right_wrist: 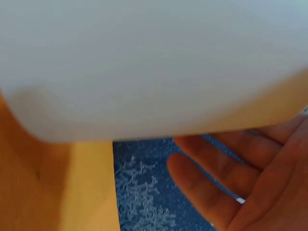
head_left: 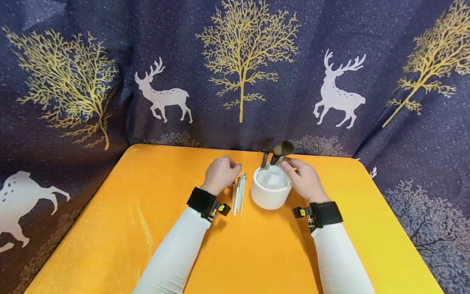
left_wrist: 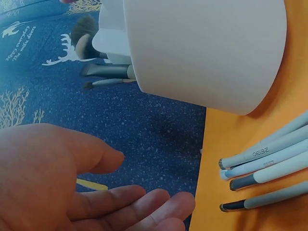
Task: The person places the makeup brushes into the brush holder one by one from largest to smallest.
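Note:
A white round holder (head_left: 271, 197) stands on the table, with several makeup brushes (head_left: 277, 152) upright in it, dark bristles up. My right hand (head_left: 306, 179) is at its right rim, thumb beside the largest brush; whether thumb and forefinger pinch anything is hidden. In the right wrist view, the other fingers (right_wrist: 207, 185) lie loosely extended beside the holder's wall. Left of the holder, my left hand (head_left: 221, 173) hovers near several slim light-handled brushes (head_left: 240, 194) lying side by side. The left wrist view shows the left hand's fingers (left_wrist: 159, 204) loosely bent, holding nothing.
An orange-yellow cloth covers the table (head_left: 253, 253). Behind it hangs a dark blue curtain (head_left: 257, 134) printed with trees and white deer. Black wrist straps with small cameras sit on both wrists.

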Tool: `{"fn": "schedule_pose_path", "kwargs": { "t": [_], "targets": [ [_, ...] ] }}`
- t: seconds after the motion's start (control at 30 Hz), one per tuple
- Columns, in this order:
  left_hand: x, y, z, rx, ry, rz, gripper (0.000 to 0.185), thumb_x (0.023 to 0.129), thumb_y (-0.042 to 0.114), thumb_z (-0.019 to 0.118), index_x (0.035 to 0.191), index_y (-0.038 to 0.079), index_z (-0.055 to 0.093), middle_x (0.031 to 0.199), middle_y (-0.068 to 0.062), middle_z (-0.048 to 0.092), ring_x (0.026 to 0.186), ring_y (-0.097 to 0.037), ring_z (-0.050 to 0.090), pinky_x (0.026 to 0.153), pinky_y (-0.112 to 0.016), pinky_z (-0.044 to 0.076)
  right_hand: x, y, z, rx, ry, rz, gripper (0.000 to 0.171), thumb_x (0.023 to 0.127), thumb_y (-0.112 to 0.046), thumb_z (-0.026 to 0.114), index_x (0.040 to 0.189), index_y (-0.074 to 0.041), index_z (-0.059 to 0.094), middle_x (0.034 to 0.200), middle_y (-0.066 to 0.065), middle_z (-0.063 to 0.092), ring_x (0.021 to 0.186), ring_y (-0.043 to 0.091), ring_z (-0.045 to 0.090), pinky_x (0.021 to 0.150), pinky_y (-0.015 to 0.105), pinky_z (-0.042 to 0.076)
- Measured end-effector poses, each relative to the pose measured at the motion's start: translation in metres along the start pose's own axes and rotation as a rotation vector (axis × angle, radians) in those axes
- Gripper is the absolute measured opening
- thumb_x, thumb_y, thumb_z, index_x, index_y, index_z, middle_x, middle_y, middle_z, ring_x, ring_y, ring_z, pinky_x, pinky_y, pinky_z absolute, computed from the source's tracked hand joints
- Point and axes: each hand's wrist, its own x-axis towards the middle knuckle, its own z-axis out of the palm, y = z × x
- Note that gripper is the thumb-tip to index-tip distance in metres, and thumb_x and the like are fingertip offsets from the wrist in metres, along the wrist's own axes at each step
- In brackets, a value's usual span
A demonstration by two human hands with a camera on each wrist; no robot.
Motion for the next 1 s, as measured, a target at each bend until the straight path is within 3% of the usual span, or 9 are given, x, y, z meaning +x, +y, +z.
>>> {"fn": "schedule_pose_path", "kwargs": {
  "t": [0.3, 0.57, 0.8, 1.0],
  "targets": [
    [-0.001, -0.001, -0.002, 0.018, -0.037, -0.023, 0.042, 0.11, 0.034, 0.068, 0.073, 0.014, 0.063, 0.06, 0.0, 0.051, 0.053, -0.019, 0.049, 0.053, -0.032, 0.032, -0.001, -0.008, 0.006, 0.12, -0.093, 0.078, 0.065, 0.117, -0.051, 0.05, 0.154, 0.002, 0.062, 0.15, 0.026, 0.066, 0.14, 0.047, 0.061, 0.116, 0.065, 0.047],
    [0.001, -0.006, 0.002, 0.085, -0.156, -0.105, 0.056, 0.108, 0.033, 0.072, 0.059, 0.017, 0.051, 0.053, 0.003, 0.039, 0.047, -0.017, 0.046, 0.048, -0.03, 0.03, -0.001, -0.005, 0.007, 0.153, -0.168, 0.13, 0.077, 0.116, -0.058, 0.048, 0.162, 0.003, 0.051, 0.161, 0.028, 0.056, 0.151, 0.049, 0.05, 0.123, 0.066, 0.04],
    [0.002, -0.012, 0.01, 0.133, -0.246, -0.153, 0.052, 0.105, 0.026, 0.077, 0.059, 0.016, 0.054, 0.054, 0.001, 0.042, 0.048, -0.018, 0.05, 0.047, -0.03, 0.034, -0.002, -0.005, 0.006, 0.137, -0.186, 0.146, 0.083, 0.115, -0.061, 0.048, 0.166, 0.004, 0.045, 0.166, 0.029, 0.05, 0.156, 0.05, 0.044, 0.125, 0.066, 0.036],
    [0.002, -0.012, 0.013, 0.147, -0.266, -0.161, 0.046, 0.103, 0.017, 0.077, 0.061, 0.015, 0.056, 0.056, -0.001, 0.045, 0.049, -0.019, 0.052, 0.048, -0.031, 0.037, -0.002, -0.004, 0.006, 0.13, -0.188, 0.147, 0.084, 0.115, -0.061, 0.048, 0.166, 0.005, 0.044, 0.166, 0.03, 0.049, 0.156, 0.05, 0.043, 0.126, 0.066, 0.035]
  ]
}}
